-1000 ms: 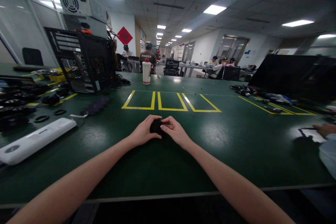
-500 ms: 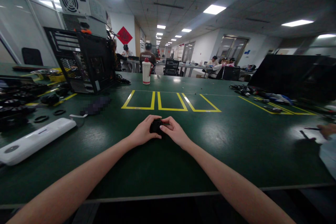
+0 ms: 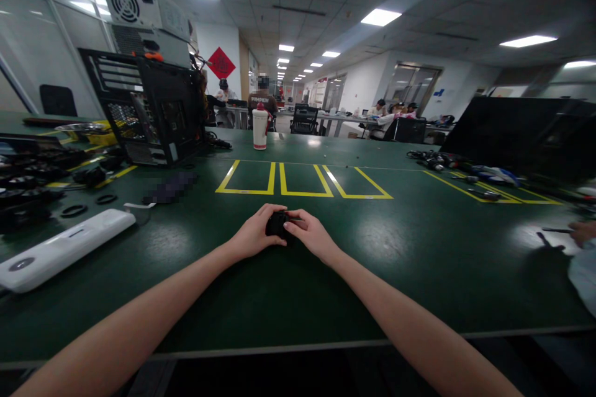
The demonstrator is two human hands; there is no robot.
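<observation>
Just in front of the three taped boxes, a small dark black part (image 3: 277,224) is held low over the green table. My left hand (image 3: 255,232) closes around its left side, thumb below and fingers over the top. From the right, my right hand (image 3: 311,234) has its thumb and fingers pinched together against the part's right edge. A thin, dark sliver shows between those fingertips, too small to name. The fingers hide much of the black part, so I cannot tell its exact kind.
Yellow tape outlines (image 3: 305,193) lie beyond my hands, with a white cup (image 3: 259,128) behind. An open black computer case (image 3: 153,108) stands at left, near a long white device (image 3: 67,248) and black rings (image 3: 73,211). A co-worker's hand (image 3: 583,234) is at far right.
My right hand's fingers have shifted very slightly against the black part; my left hand stays in place. At far right, the co-worker's hand and the dark tool in it have moved a little.
</observation>
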